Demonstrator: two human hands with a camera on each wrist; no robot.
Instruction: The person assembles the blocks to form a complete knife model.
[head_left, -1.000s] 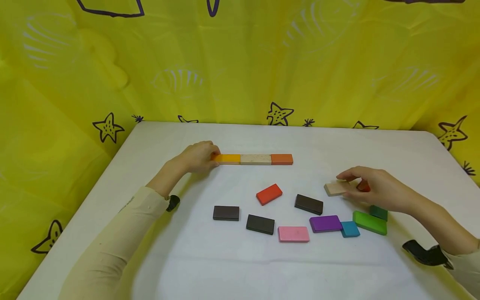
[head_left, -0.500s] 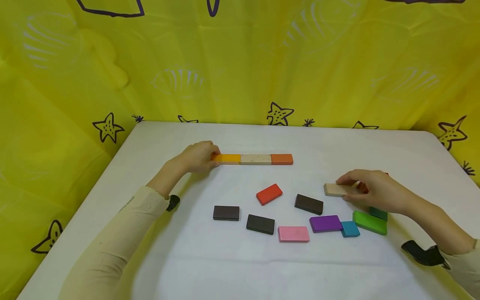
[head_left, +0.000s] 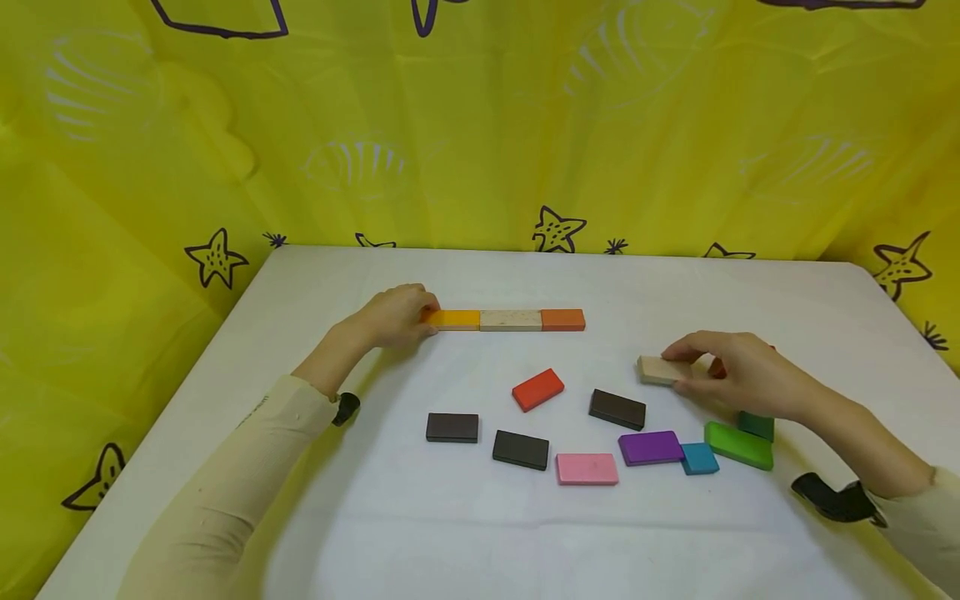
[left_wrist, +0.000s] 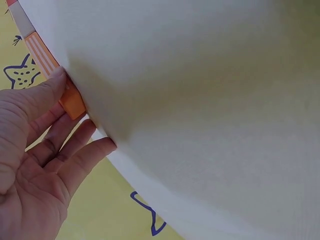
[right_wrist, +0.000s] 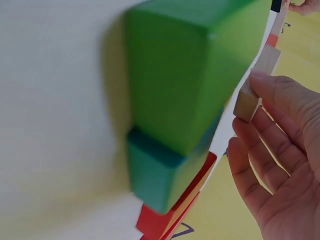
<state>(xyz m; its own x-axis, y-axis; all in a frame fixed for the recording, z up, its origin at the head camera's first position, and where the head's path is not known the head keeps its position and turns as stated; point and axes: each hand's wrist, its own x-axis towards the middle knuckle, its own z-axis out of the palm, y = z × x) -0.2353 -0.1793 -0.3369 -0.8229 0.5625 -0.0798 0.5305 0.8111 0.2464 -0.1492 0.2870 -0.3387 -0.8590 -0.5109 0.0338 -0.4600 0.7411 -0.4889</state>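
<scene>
At the back of the table, my left hand point(head_left: 396, 317) pinches the outer end of a yellow-orange wooden block point(head_left: 457, 319). That block starts a straight row, touching a plain wood block point(head_left: 510, 320), which touches an orange block point(head_left: 562, 320). On the right, my right hand point(head_left: 742, 375) holds another plain wood block point(head_left: 654, 370) between thumb and fingers; the right wrist view shows the thumb on one side of this block point(right_wrist: 246, 103). Part of a red block behind the right hand is hidden by it.
Loose blocks lie in front: red point(head_left: 537, 390), dark ones point(head_left: 617, 409) point(head_left: 452, 427) point(head_left: 521, 450), pink point(head_left: 587, 469), purple point(head_left: 650, 448), blue point(head_left: 700, 458), light green point(head_left: 738, 446) and dark green point(head_left: 756, 425). Yellow patterned cloth point(head_left: 480, 125) hangs behind the white table point(head_left: 480, 550).
My right hand first shifted right along the plain wood block, then moved slightly left and away from me with it. My left hand and the row stay in place.
</scene>
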